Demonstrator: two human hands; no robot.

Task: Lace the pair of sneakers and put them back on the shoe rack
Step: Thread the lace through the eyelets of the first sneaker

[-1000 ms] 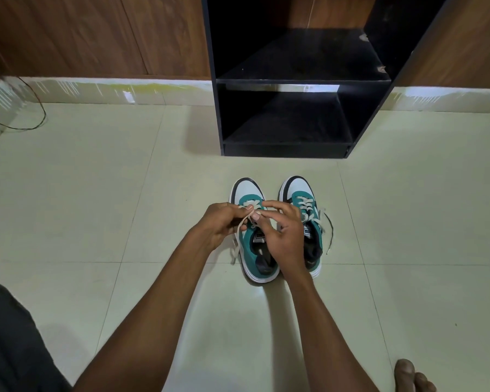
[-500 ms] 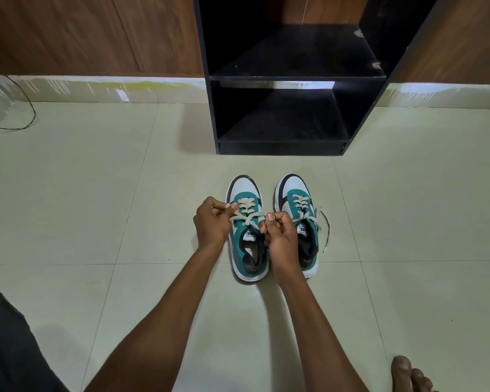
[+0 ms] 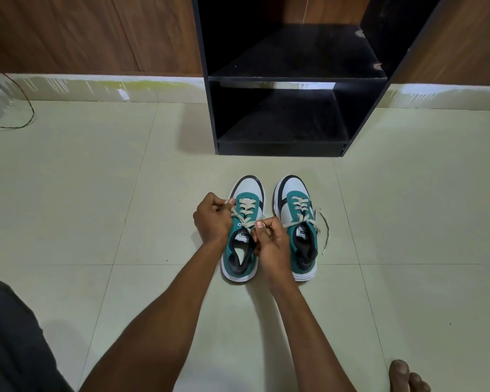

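Observation:
Two teal, white and black sneakers stand side by side on the tiled floor, toes toward the rack. My left hand (image 3: 212, 219) is at the left side of the left sneaker (image 3: 245, 193) and pinches one end of its cream lace (image 3: 245, 211). My right hand (image 3: 270, 240) sits between the two shoes and grips the other lace end, pulled taut across the tongue. The right sneaker (image 3: 294, 193) is laced, with loose lace ends trailing off its right side. The black shoe rack (image 3: 292, 77) stands just beyond the shoes, both shelves bare.
A wood-panelled wall runs behind the rack above a pale skirting. A thin dark cable (image 3: 26, 120) loops on the floor at far left. My bare toes (image 3: 405, 376) show at bottom right, and dark clothing (image 3: 9, 335) at bottom left.
My hands have moved apart from the middle of the left sneaker, drawing the lace ends out to each side and tightening the lace. The shoes have stayed in place.

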